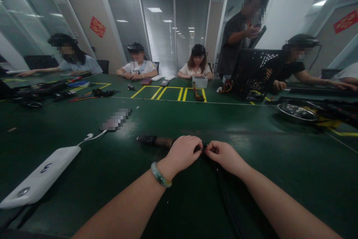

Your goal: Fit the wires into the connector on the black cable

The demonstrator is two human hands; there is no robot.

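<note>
In front of me on the green table lies a dark, stick-shaped tool with a ribbed tip, like an electric screwdriver [162, 142]. My left hand [184, 151] lies across its right part and hides it there. Thumb and forefinger are closed in a pinch at a tiny, shiny bit too small to name. My right hand [223, 155] is closed too, its fingertips pinched almost against the left ones; what they hold cannot be made out. A black cable [226, 198] runs from near the hands toward the table's front edge.
A white power bank [41, 175] lies left, its white cord leading to a phone [116, 119]. Black tools and wires [41, 91] are farther left. At right are a metal bowl [296, 113] and a black computer case [254, 75]. Several people sit or stand across the table.
</note>
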